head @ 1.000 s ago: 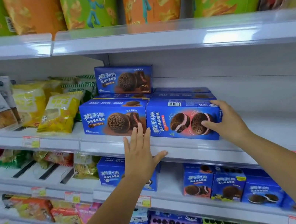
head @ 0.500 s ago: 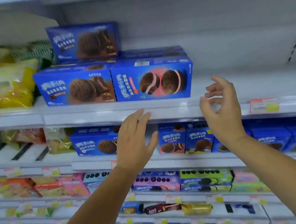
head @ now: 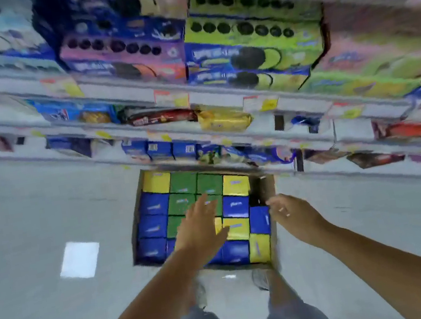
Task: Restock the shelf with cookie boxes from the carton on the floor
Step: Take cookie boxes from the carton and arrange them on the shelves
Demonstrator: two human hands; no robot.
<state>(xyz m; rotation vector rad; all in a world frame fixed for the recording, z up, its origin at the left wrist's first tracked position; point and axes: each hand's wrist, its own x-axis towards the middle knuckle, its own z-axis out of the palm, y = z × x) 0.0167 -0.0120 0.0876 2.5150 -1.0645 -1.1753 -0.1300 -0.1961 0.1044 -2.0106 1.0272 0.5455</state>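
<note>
Open carton (head: 135, 227) of blue, green, yellow cookie boxes (head: 234, 206)

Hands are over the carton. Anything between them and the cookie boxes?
Nothing visible stands in the way. The carton is open at the top with its cookie boxes exposed. The left hand and right hand hang empty above it. The frame is blurred, so a thin film could escape notice.
</note>
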